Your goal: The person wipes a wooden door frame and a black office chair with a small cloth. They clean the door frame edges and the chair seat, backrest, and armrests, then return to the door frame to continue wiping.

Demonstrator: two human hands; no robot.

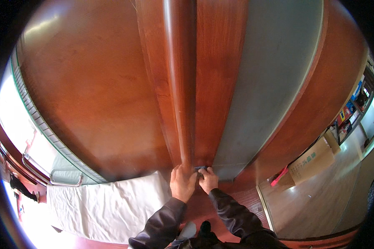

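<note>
A reddish-brown wooden post (180, 77) with a rounded edge runs down the middle of the view. Near its lower end my left hand (181, 184) grips the rounded edge, fingers over its left side and thumb on the right. Just to the right, my right hand (208, 179) holds a small dark object (201, 169), perhaps a cloth, against the wood. The fingers cover most of that object, so its exact kind cannot be told. A grey panel (265, 71) stands right of the post, and a broad brown wooden panel (90, 84) lies to the left.
A bench or bed with a white cover (112, 208) stands at lower left, beneath a glass door (65, 168) with a metal handle. A cardboard box (311, 162) and a pink item (279, 176) lie on the floor at right. Loaded shelves are at far right. A person's leg shows far left.
</note>
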